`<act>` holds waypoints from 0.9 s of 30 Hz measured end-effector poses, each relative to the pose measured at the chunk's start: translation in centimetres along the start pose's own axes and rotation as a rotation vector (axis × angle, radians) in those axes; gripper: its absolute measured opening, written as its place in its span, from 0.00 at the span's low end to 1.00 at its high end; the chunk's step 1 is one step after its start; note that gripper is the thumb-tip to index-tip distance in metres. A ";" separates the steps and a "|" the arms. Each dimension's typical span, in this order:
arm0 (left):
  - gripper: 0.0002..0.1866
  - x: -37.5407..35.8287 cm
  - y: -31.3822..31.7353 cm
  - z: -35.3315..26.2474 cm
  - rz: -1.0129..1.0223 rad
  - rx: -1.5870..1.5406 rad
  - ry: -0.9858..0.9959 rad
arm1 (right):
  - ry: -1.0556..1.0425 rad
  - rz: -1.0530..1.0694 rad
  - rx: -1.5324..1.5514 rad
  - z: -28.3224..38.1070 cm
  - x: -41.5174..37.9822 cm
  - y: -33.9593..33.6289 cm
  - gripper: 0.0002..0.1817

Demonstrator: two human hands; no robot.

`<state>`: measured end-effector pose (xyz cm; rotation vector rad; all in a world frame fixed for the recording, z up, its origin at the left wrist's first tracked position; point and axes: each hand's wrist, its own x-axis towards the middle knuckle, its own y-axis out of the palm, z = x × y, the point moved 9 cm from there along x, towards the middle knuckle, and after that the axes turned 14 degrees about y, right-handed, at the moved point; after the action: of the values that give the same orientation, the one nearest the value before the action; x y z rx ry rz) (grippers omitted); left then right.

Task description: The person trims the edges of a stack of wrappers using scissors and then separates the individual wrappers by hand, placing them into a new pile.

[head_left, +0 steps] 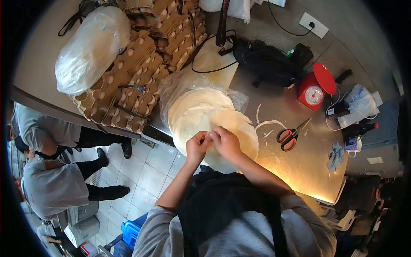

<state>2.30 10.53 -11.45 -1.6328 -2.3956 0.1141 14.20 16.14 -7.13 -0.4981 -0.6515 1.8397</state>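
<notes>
Thin, round, pale pastry sheets [239, 128] lie overlapping at the front edge of the metal counter, right under my hands. More of the round sheets [201, 99] rest behind them on a clear plastic bag [240, 99]. My left hand [197, 147] is closed in a pinch, its fingertips meeting those of the other hand over the sheets. With bent fingers, my right hand [225, 143] pinches at the same spot. A thin sheet edge seems to be between the fingertips, largely hidden by the fingers. Scissors [287, 139] with black and red handles lie to the right, near curled dough strips [272, 123].
Stacked egg trays [124, 85] carry a filled plastic bag [92, 49] at the left. Behind sits a black bag [265, 60]; a red kitchen scale [314, 92], bottle [360, 129], mug [353, 144] and cloth [336, 156] stand right. Two co-workers [55, 184] are at far left.
</notes>
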 end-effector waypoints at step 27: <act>0.07 3.7 -0.9 1.4 0.096 0.333 0.085 | 0.120 -0.141 0.010 -5.6 0.6 -3.3 0.04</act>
<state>-0.16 13.69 -12.03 -1.5592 -2.0993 0.4272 19.78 18.77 -9.30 -0.5385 -0.5811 1.6661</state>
